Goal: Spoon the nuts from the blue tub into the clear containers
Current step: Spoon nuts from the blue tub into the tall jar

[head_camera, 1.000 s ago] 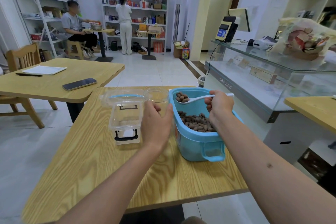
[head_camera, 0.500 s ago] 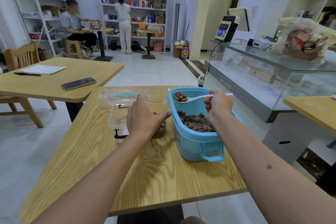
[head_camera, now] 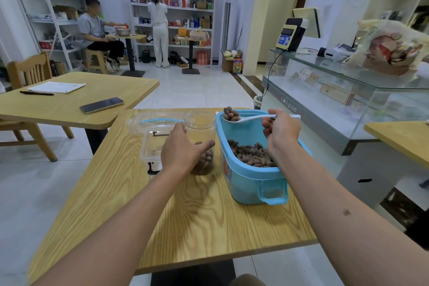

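On the table [head_camera: 209, 223], left hand [head_camera: 183, 151] has shifted to grip the clear jar [head_camera: 200, 130] beside the blue tub [head_camera: 253, 176], right hand [head_camera: 279, 129] gripping the loaded spoon [head_camera: 246, 118] above the tub, so tipping nuts [head_camera: 251, 154] comes next.

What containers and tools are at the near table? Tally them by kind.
Blue tub: 1
Clear jar: 1
Clear latched box: 1
Clear lid with blue handle: 1
White spoon: 1
Total: 5
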